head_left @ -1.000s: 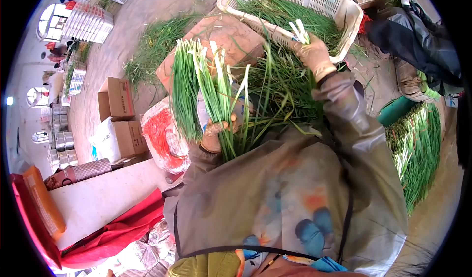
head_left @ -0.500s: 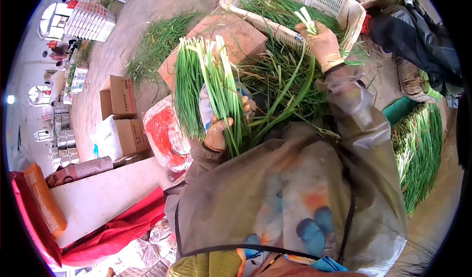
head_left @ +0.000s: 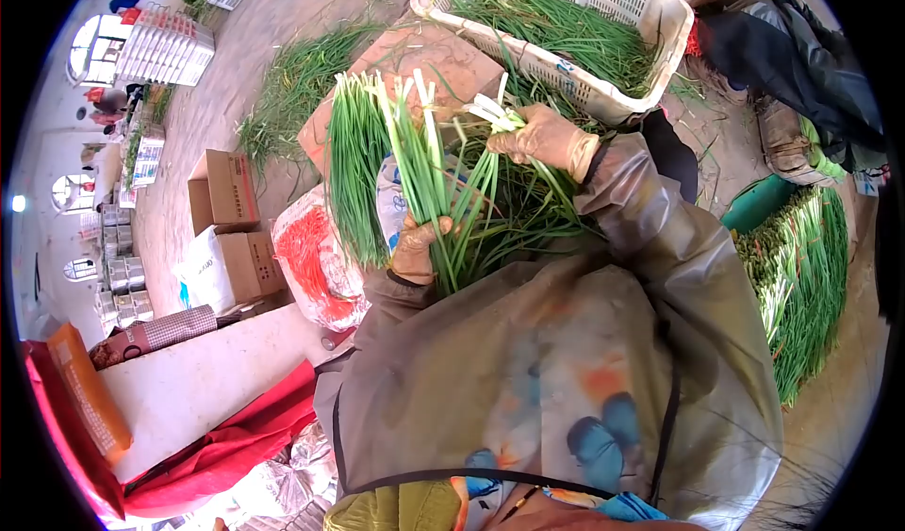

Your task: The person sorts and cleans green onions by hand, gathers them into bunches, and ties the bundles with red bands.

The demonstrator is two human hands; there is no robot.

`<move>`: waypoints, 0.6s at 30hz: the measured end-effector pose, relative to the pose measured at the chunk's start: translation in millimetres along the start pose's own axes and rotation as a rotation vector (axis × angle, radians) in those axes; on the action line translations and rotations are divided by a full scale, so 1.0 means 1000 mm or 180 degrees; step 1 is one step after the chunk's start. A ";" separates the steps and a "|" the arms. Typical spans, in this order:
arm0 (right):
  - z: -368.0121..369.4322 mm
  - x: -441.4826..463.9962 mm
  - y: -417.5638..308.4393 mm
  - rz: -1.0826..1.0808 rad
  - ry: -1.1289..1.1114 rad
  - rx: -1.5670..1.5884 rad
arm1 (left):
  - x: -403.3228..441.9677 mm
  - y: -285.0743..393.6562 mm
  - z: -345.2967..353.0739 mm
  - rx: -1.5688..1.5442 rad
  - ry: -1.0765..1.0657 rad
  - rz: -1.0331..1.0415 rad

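Note:
My left hand (head_left: 415, 251), in a tan glove, is closed round a small bunch of garlic chives (head_left: 422, 173), white ends up. Just left of it a thicker bundle of garlic chives (head_left: 354, 163) lies against a brown board (head_left: 424, 48). My right hand (head_left: 551, 141), also gloved, grips a few garlic chive stalks (head_left: 492, 111) by their white ends, to the right of the left hand's bunch. Their leaves trail down toward my lap. More loose chives (head_left: 537, 201) lie in a tangle beneath my right hand.
A white crate (head_left: 617, 102) with chives stands at the top. Cut greens (head_left: 292, 88) cover the floor to the left. Red ties (head_left: 316, 257) lie on a sack, near cardboard boxes (head_left: 226, 191). Stacked chives (head_left: 811, 295) lie at right, below another person's dark-clothed legs (head_left: 778, 69).
My right hand has come down and left from near the crate, carrying its stalks close to the left hand's bunch. The left hand stays in almost the same place.

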State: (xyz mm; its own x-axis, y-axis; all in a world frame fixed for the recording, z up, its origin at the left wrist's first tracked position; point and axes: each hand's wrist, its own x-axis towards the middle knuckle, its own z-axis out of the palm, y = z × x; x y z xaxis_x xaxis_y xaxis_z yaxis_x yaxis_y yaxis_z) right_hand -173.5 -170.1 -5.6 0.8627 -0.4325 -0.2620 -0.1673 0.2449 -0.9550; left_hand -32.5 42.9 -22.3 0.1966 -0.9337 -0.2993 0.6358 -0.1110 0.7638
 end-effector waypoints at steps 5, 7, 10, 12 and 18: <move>0.011 -0.006 -0.002 0.0016 0.0034 -0.0257 | 0.014 -0.013 -0.004 0.0376 -0.0096 0.0094; 0.012 -0.004 -0.003 0.0219 -0.0049 -0.0581 | 0.015 -0.010 0.006 0.0337 -0.0268 0.0073; 0.002 -0.005 -0.003 0.0171 0.0111 -0.0180 | 0.017 -0.011 -0.003 0.0219 -0.0518 0.0112; -0.003 -0.010 -0.008 -0.0049 0.0454 0.0429 | 0.021 -0.009 -0.017 0.0553 -0.0599 0.0128; -0.024 -0.010 -0.022 -0.0228 0.0927 0.1388 | 0.013 -0.021 -0.023 0.0818 -0.0525 0.0160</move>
State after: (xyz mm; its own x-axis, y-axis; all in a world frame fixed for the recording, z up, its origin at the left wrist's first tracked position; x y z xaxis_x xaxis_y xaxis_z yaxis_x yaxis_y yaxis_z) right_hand -190.1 -192.3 14.5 0.6860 -0.6694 -0.2851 0.1550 0.5173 -0.8417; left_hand -26.2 41.2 -55.5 0.0857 -0.9805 -0.1767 0.4145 -0.1262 0.9013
